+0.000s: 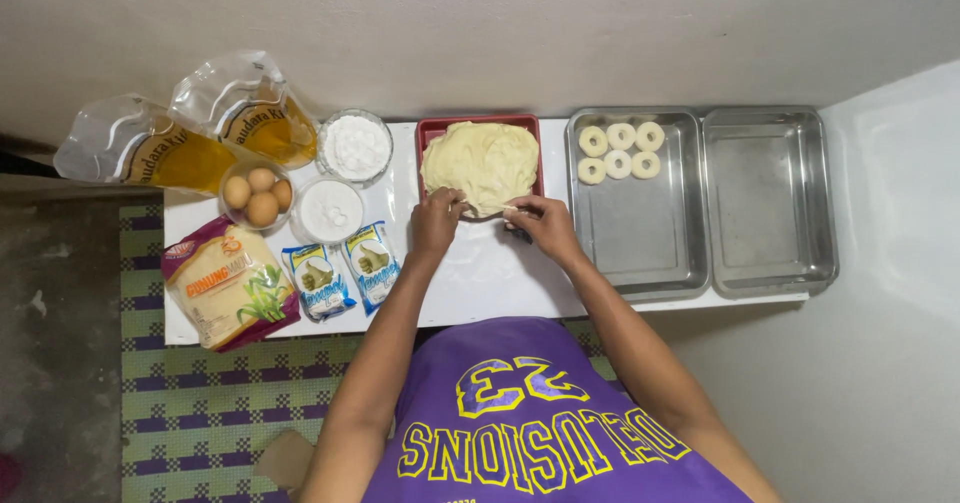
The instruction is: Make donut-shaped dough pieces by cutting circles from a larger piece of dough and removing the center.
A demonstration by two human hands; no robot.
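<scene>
Observation, head view. Your left hand (437, 220) and right hand (541, 223) both sit at the near edge of the pale yellow slab of soft dough (480, 163), which lies spread over a red rectangular tray (428, 131) on the white low table (480, 283). Both hands are closed in a pinch on the dough's near edge; the fingertips are curled in, not spread. A small pale piece shows at your right fingertips; whether it is detached from the slab cannot be told.

Progress, as judged from the layout: five pale dough rings (620, 151) already sit in the far end of the left steel rectangular pan (640, 253); the rest of that pan is bare metal. The right steel rectangular pan (770, 203) holds nothing visible. Most of the slab is uncut, so the shaping looks early.

Pose: both forearms run forward from your body and converge on the tray, wrists low, hands near each other but apart.

Left of the tray: two clear bowls of white powder (340, 178), a bowl of brown eggs (257, 195), two oil pouches (190, 128), a flour bag (228, 285) and two small blue-and-white sachets (345, 278).
</scene>
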